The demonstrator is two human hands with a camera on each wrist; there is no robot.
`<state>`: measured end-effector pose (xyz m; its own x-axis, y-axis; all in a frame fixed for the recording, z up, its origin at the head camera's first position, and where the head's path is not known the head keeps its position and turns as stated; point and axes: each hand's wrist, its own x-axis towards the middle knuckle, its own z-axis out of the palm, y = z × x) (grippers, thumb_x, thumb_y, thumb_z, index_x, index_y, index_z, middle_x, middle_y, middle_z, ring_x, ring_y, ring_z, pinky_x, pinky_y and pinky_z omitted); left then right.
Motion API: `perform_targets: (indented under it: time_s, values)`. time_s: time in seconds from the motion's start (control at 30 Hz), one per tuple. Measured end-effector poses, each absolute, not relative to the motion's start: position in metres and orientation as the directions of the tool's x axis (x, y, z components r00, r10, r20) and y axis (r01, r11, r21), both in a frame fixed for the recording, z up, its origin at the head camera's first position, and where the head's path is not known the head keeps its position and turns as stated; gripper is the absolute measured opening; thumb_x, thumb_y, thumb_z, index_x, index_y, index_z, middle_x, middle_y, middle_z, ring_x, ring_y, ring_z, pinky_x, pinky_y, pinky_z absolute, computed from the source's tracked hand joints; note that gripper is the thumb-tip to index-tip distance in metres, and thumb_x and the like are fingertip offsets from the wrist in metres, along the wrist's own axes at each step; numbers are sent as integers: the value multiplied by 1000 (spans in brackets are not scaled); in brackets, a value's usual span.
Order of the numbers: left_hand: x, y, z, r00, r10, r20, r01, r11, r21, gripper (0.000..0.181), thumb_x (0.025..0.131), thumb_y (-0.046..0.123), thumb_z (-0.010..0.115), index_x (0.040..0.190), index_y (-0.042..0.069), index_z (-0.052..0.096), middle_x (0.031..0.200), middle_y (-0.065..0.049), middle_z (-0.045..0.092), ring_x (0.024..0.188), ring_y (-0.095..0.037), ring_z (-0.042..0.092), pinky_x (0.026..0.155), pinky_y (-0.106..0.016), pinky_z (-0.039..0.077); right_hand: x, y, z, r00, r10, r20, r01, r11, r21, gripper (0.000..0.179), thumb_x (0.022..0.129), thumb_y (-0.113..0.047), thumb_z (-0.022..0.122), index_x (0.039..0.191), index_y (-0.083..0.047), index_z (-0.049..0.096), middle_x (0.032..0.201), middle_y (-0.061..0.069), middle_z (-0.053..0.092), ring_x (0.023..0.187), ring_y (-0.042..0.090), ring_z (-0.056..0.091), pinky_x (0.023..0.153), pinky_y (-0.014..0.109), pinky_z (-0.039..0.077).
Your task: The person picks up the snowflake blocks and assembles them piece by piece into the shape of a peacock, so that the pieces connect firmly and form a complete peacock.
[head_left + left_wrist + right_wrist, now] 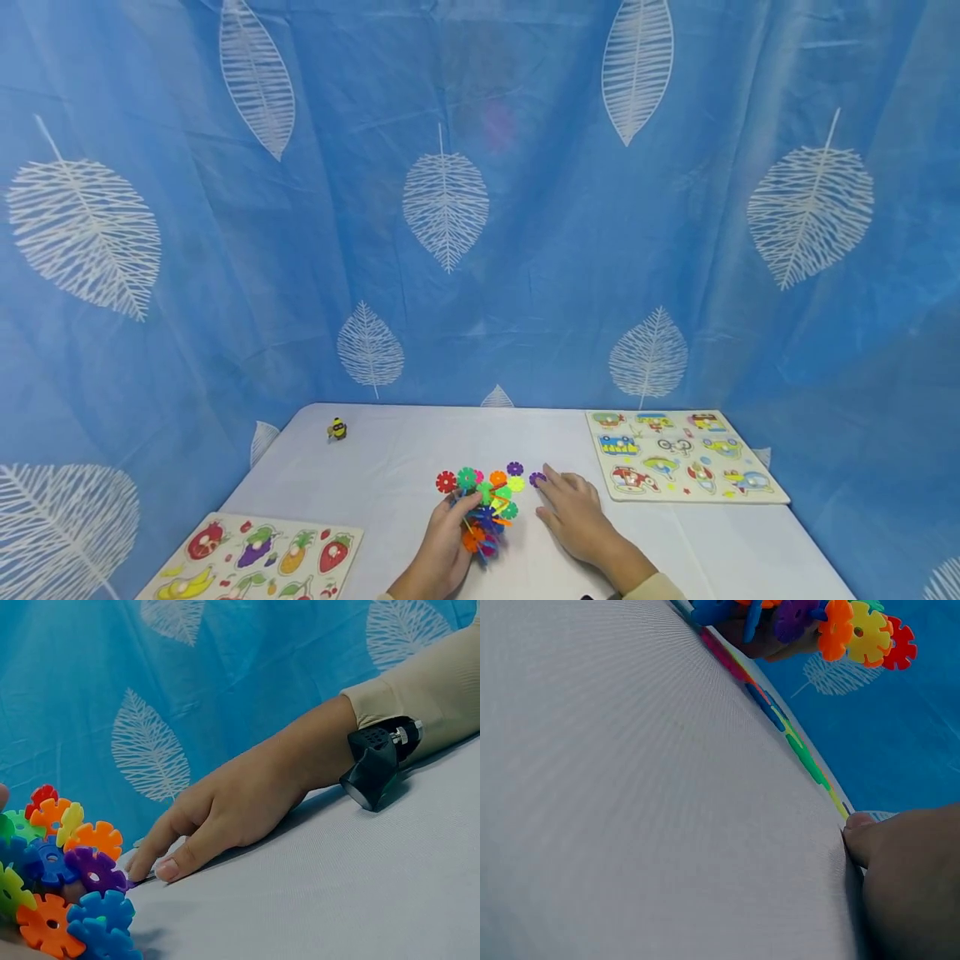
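My left hand (442, 546) holds a cluster of interlocking flower-shaped plastic discs (491, 521) above the white tabletop, thumb on top. In the left wrist view the cluster (52, 862) shows orange, blue, purple, green, yellow and red discs slotted together. To its right, my right hand (576, 517) rests on the table with its fingers extended and slightly bent. Its fingertips are right at a single purple disc (536, 479). Another purple disc (514, 468) and a yellow-green disc (516, 483) lie nearby. The right wrist view shows several discs (802, 757) flat on the cloth.
A wooden puzzle board with vehicle pictures (682, 458) lies at the right rear of the table. At the front left is a fruit puzzle board (281, 558). A small yellow and black figure (337, 429) stands at the back left. Blue leaf-patterned curtain (525, 250) surrounds the table.
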<state>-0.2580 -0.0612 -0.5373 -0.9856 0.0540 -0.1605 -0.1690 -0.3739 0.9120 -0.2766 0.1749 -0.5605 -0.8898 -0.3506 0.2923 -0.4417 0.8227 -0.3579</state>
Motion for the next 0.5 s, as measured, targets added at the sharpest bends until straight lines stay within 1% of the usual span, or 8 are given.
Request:
perform_targets:
  time_s: [0.07, 0.1, 0.17, 0.23, 0.3, 0.33, 0.43, 0.5]
  values:
    - [-258, -62, -538, -986, 70, -153, -168, -380, 910, 71, 102, 22, 68, 148, -15, 29, 143, -28, 56, 128, -37, 60, 105, -47, 50, -278, 175, -562, -891, -344, 296, -436, 828, -351, 42, 104, -28, 67, 139, -5, 66, 154, 15, 53, 136, 41, 46, 109, 68, 31]
    - [-258, -62, -538, -986, 75, -151, -168, -382, 909, 69, 102, 22, 68, 147, -14, 30, 139, -26, 59, 125, -35, 62, 103, -45, 53, -278, 175, -563, -890, -334, 310, -435, 825, -361, 36, 103, -27, 69, 134, -7, 69, 149, 13, 57, 134, 39, 48, 109, 67, 32]
    - [-258, -62, -539, -987, 72, -146, -163, -386, 908, 69, 102, 22, 69, 146, -14, 29, 138, -24, 60, 124, -34, 63, 102, -45, 54, -279, 175, -564, -880, -314, 357, -447, 802, -396, 20, 100, -23, 74, 117, -13, 75, 134, 5, 67, 126, 31, 54, 104, 63, 36]
    - [-258, -61, -538, -986, 57, -155, -164, -389, 906, 70, 101, 21, 70, 145, -13, 29, 140, -26, 58, 127, -36, 60, 104, -46, 52, -280, 175, -564, -864, -296, 408, -469, 768, -436, 8, 95, -19, 79, 102, -20, 74, 119, -3, 70, 117, 25, 58, 97, 58, 39]
    - [-257, -59, -538, -986, 40, -163, -165, -381, 909, 74, 99, 20, 72, 146, -13, 27, 144, -31, 51, 132, -40, 55, 107, -49, 48, -279, 176, -564, -845, -291, 449, -501, 725, -473, 16, 91, -15, 83, 91, -25, 71, 106, -11, 69, 107, 19, 61, 91, 51, 40]
    - [-257, -58, -538, -985, 33, -168, -168, -377, 911, 75, 98, 19, 73, 147, -13, 25, 147, -33, 47, 134, -42, 53, 109, -50, 47, -279, 176, -564, -838, -295, 459, -514, 707, -485, 19, 90, -13, 84, 89, -26, 69, 102, -14, 68, 104, 17, 61, 89, 49, 40]
    - [-257, -57, -537, -986, 27, -167, -166, -342, 925, 82, 97, 19, 75, 149, -14, 22, 151, -38, 40, 136, -45, 49, 111, -52, 44, -279, 176, -563, -834, -296, 465, -534, 643, -549, 22, 87, -6, 85, 89, -23, 71, 99, -14, 63, 96, 11, 63, 89, 43, 48]
    - [-257, -56, -537, -987, 35, -155, -158, -321, 934, 83, 95, 18, 76, 149, -14, 22, 151, -39, 38, 136, -46, 50, 110, -52, 45, -279, 176, -563, -836, -291, 465, -538, 598, -594, 24, 85, -2, 86, 90, -20, 72, 99, -12, 59, 91, 9, 63, 85, 35, 54]
